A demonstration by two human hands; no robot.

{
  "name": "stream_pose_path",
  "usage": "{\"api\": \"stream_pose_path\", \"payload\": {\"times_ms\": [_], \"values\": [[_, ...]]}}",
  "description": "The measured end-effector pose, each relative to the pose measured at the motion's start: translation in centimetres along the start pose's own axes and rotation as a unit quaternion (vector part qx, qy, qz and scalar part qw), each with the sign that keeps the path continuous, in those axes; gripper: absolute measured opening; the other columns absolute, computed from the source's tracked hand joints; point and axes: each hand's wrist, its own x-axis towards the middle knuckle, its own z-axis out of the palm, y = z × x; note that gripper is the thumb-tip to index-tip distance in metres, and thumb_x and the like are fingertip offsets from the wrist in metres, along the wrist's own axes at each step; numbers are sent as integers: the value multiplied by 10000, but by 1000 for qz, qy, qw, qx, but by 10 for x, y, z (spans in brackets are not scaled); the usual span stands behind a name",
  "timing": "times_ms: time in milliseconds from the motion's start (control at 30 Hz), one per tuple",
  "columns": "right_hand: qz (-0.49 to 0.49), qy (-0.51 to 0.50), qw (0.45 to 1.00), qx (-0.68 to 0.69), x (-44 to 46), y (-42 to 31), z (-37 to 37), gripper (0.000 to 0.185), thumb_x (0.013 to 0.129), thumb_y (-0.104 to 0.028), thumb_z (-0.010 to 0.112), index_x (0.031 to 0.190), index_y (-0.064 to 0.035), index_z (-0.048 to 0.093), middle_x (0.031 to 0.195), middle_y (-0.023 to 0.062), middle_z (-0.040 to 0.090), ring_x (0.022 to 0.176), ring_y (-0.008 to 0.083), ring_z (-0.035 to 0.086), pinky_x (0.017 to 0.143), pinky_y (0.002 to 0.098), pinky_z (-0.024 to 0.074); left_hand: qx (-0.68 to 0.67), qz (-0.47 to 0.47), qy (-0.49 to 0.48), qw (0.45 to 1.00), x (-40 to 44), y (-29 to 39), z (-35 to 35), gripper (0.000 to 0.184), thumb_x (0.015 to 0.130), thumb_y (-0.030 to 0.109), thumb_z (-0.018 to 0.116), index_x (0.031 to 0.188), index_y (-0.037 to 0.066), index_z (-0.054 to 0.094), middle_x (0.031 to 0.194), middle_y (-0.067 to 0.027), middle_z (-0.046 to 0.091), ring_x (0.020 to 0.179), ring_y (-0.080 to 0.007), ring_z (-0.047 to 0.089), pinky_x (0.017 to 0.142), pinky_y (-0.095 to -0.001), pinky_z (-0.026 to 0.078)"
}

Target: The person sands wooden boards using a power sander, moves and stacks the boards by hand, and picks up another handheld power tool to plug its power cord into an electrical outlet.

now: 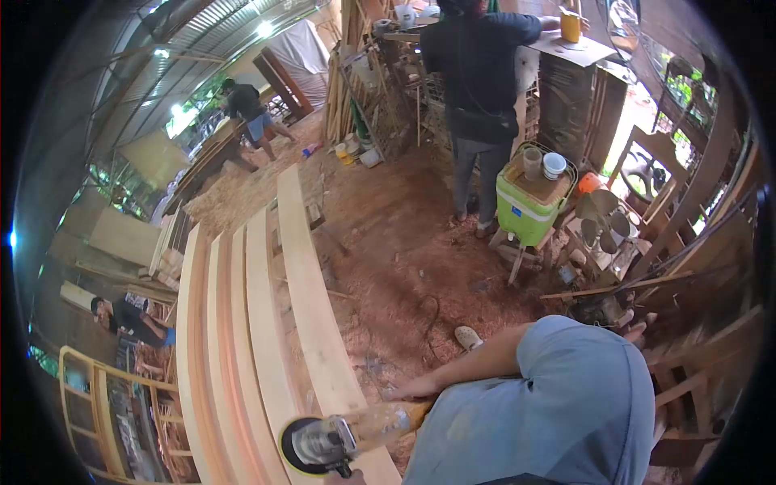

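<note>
Left hand (346,478) is curling closed round the black side handle (344,468) of a grey-headed, yellow-bodied disc sander (323,443), sitting over long pale wooden planks (303,275). Right hand isn't showing; grip untellable. Keeping flat should be helping.

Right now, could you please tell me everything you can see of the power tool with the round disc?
The power tool shows near the bottom, over pale planks. Its round, dark disc has a yellowish rim; on it sits a grey, metallic-looking head, and a worn yellow-orange body runs right toward the blue garment. A dark side handle points down in the picture, meeting a hand cut off by the bottom edge. Whether the disc spins or touches wood, I cannot tell.
</note>
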Motion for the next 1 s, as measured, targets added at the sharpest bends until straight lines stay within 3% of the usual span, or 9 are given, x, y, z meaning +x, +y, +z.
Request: {"api": "stream_pose_path", "payload": {"times_ms": [100,133,233,300,400,533,733,933,1000], "values": [[-53,85,970,220,-5,9,-31,688,1038,-597,331,1446,-66,482,1400,115,555,1287,268,509,1096,434,394,11,54,36,998,84,67,-29,358,772,137,725,1100,24,637,973,-244,682,938,-449,652,787,-522,528],[-42,89,952,291,-14,15,-35,689,1043,-599,313,1455,-69,472,1410,107,545,1299,270,499,1104,438,388,-36,122,-22,992,99,80,-31,365,788,159,708,1125,37,635,979,-245,683,945,-443,657,784,-528,528],[28,114,897,427,-8,22,-62,728,1041,-624,272,1472,-64,451,1369,109,587,1239,278,560,1113,440,399,71,218,-43,972,175,109,-27,253,797,113,637,1025,6,622,954,-245,680,908,-423,660,791,-520,532],[-41,145,921,359,-16,21,-69,801,1003,-702,250,1456,-78,463,1329,144,599,1130,292,626,970,462,509,82,225,8,971,179,139,-18,174,772,76,621,924,3,666,910,-213,698,901,-393,681,780,-498,549],[19,91,928,361,-30,18,-115,814,1003,-713,194,1468,-104,467,1312,92,621,1113,238,619,918,388,511,83,170,-12,982,196,194,-30,171,762,75,643,906,29,724,918,-198,720,903,-362,709,777,-474,574],[-5,114,906,407,-39,6,-167,808,984,-746,182,1452,-169,498,1244,80,642,1018,217,625,807,371,513,113,186,6,976,211,266,-41,166,767,83,662,906,49,746,899,-179,729,876,-338,721,762,-454,583],[5,56,887,458,-50,5,-246,759,988,-728,240,1406,-167,533,1220,64,648,1023,242,633,859,397,522,183,167,-13,969,219,350,-68,116,768,98,697,858,67,762,804,-140,732,814,-339,730,728,-432,593],[-3,-40,846,531,-42,4,-287,877,945,-794,218,1394,-109,531,1210,116,645,998,274,646,814,422,554,152,212,5,965,224,362,-78,150,791,161,718,899,60,748,913,-148,718,869,-327,712,755,-432,582],[1,-60,842,535,-33,-6,-302,870,944,-793,229,1387,-111,537,1197,121,650,983,275,650,806,423,555,-3,285,216,934,237,354,-55,198,780,192,773,897,44,716,947,-134,696,894,-296,691,769,-394,563]]}}
